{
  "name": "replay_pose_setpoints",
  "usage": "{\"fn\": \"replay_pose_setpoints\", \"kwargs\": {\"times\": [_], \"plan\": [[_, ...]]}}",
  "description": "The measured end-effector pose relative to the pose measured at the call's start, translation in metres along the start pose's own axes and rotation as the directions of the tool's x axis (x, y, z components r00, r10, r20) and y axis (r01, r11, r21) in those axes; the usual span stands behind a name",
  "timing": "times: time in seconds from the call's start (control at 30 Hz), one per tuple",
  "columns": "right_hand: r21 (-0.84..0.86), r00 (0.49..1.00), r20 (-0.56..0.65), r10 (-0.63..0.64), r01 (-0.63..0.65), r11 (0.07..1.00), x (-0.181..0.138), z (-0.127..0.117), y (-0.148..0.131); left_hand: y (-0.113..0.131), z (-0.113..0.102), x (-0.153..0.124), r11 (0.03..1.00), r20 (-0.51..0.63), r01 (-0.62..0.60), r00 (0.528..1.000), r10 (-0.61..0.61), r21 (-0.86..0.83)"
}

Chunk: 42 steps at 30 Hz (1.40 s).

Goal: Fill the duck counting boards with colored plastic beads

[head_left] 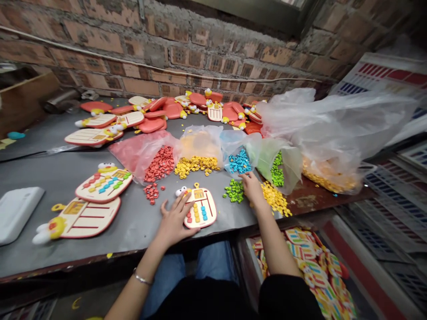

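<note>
My left hand point(175, 218) lies with spread fingers on the left edge of a cream toy counting board point(200, 211), which has a red rim, a duck head and columns of coloured pegs. My right hand point(251, 189) reaches in with its fingertips between a pile of green pegs point(234, 191) and a pile of yellow pegs point(275, 198), just below blue pegs point(239, 162) in a clear bag. Whether my right fingers pinch a peg is hidden. Red pegs point(161, 163) and more yellow pegs point(195, 166) lie on opened bags further left.
Two more boards point(103, 182) lie left on the grey table point(140, 222), beside a white plastic slab point(16, 213). Red-rimmed boards point(160, 109) are heaped at the back against a brick wall point(200, 66). A large plastic bag point(333, 133) sits right; a bin of printed toy cards point(307, 262) sits below.
</note>
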State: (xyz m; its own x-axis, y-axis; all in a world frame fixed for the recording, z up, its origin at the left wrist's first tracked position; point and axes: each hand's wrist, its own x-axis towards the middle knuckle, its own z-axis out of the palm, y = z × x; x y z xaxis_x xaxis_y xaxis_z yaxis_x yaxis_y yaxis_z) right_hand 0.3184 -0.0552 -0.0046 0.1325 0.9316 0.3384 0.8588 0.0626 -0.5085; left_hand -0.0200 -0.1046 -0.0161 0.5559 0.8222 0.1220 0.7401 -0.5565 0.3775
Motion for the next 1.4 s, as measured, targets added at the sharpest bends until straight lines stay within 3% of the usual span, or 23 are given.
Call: {"fn": "replay_pose_setpoints", "kwargs": {"times": [0.07, 0.17, 0.33, 0.4, 0.5, 0.6, 0.7, 0.9, 1.2, 1.33, 1.4], "plan": [[-0.159, 0.995, 0.101, 0.02, -0.004, 0.987, 0.009, -0.005, 0.018, 0.001, -0.001, 0.0, 1.0, -0.002, 0.002, 1.0, -0.002, -0.001], [-0.189, 0.99, 0.143, -0.001, 0.028, 0.982, 0.012, -0.005, 0.029, 0.002, -0.002, 0.0, 1.0, -0.009, 0.012, 1.0, -0.012, -0.007], [0.152, 1.0, -0.022, 0.008, -0.004, 0.988, 0.0, 0.007, 0.005, 0.004, -0.004, 0.0, 1.0, -0.013, 0.02, 1.0, -0.02, -0.015], [0.333, 1.0, 0.003, -0.007, 0.006, 0.943, -0.007, 0.016, -0.018, 0.005, -0.005, 0.0, 1.0, -0.008, 0.023, 1.0, -0.023, -0.014], [0.498, 0.981, 0.088, -0.173, 0.107, 0.861, -0.014, 0.033, -0.057, 0.005, -0.005, 0.001, 1.0, 0.003, 0.025, 1.0, -0.025, -0.005], [0.476, 0.939, 0.135, -0.318, 0.22, 0.852, -0.016, 0.052, -0.083, 0.005, -0.004, 0.001, 1.0, 0.001, 0.023, 1.0, -0.023, 0.002], [0.394, 0.911, 0.18, -0.371, 0.279, 0.876, -0.017, 0.062, -0.089, 0.003, -0.002, 0.001, 1.0, -0.004, 0.019, 1.0, -0.019, 0.002], [0.343, 0.89, 0.165, -0.425, 0.352, 0.871, -0.029, 0.052, -0.082, 0.0, 0.002, 0.001, 1.0, -0.005, 0.015, 1.0, -0.015, 0.004], [0.49, 0.858, 0.216, -0.466, 0.317, 0.812, -0.039, 0.059, -0.092, 0.001, -0.001, 0.0, 1.0, 0.008, 0.007, 1.0, -0.007, 0.001], [0.579, 0.813, 0.351, -0.465, 0.202, 0.79, -0.04, 0.042, -0.091, 0.002, -0.002, 0.0, 1.0, 0.014, 0.008, 1.0, -0.009, 0.012], [0.581, 0.859, 0.351, -0.373, 0.112, 0.806, -0.035, 0.027, -0.078, 0.002, -0.002, 0.001, 1.0, 0.016, 0.01, 1.0, -0.011, 0.015]]}}
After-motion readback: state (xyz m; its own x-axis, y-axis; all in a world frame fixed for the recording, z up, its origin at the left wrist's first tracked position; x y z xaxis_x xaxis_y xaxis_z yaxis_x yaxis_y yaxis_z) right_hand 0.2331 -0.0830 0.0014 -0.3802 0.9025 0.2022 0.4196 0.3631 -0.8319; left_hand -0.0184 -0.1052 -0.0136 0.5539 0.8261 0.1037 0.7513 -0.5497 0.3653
